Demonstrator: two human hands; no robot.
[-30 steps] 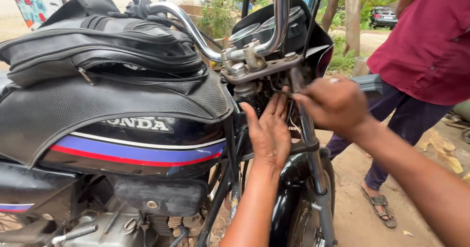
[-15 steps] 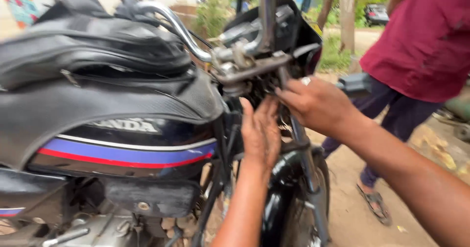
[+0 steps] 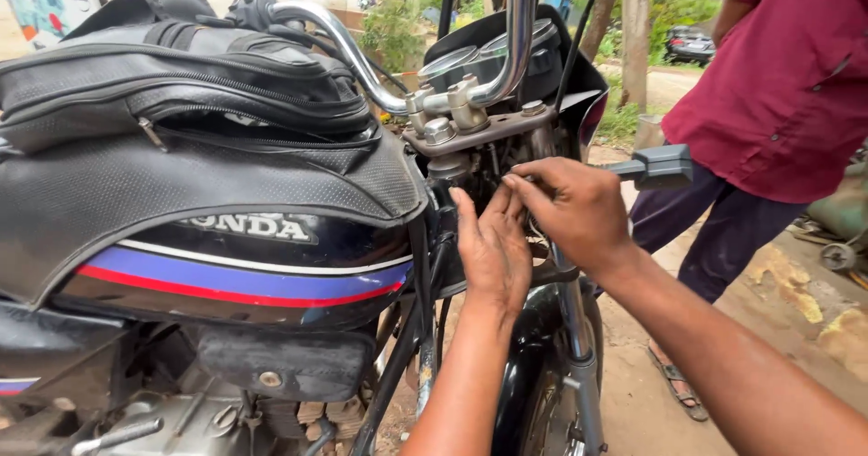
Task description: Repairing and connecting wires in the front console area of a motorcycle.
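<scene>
Outdoors on a dirt yard, a motorbike [image 3: 226, 266] fills the left of the frame. Both hands meet at the wiring [image 3: 506, 169] under the yoke [image 3: 479, 131], frame centre: left hand [image 3: 493, 248] flat below, fingers released; right hand [image 3: 570, 207] nearer, seemingly pinching a wire.

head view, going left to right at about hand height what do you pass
black fuel tank with blue and red stripes → left hand → right hand → bystander in a dark red shirt
</scene>
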